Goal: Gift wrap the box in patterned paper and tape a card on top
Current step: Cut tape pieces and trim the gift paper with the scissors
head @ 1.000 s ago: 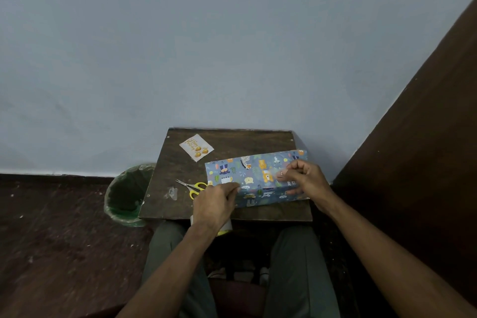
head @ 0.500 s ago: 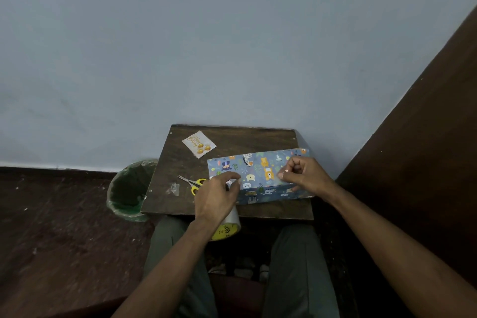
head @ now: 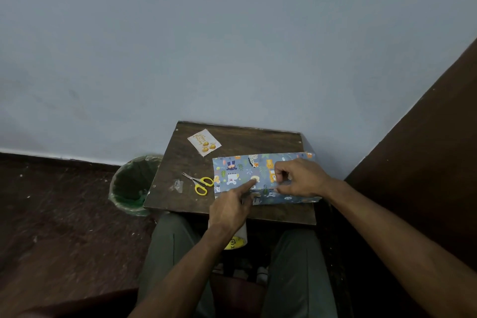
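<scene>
A seated person's legs in grey-green trousers (head: 167, 253) fill the nearest part of the view, with both bare forearms reaching forward over them to a small dark wooden desk (head: 232, 214). Just under the left wrist, at the desk's near edge, a roll of tape (head: 238, 239) with a yellow label shows partly; whether the left hand carries it or it rests on the lap cannot be told. The left hand (head: 229, 208) has its index finger stretched forward, the tip pressing on the top of the box wrapped in blue patterned paper (head: 242, 170), while its other fingers curl under. The box lies on the right half of the desk, directly beneath and ahead of both hands, its long side running left to right. The right hand (head: 300, 178) rests on the box's right part, fingers curled down and pinching the paper near the front seam, just beside the left fingertip. Left of the box, close to its edge, lie scissors (head: 200, 183) with yellow handles, and beside them a small crumpled scrap of clear tape (head: 177, 185). Farther back, near the desk's far left corner and well apart from the hands, a small white card (head: 204, 142) with gold balloons lies flat. On the floor left of the desk stands a bin (head: 129, 183) lined with a green bag. A pale blue wall (head: 232, 46) rises behind.
</scene>
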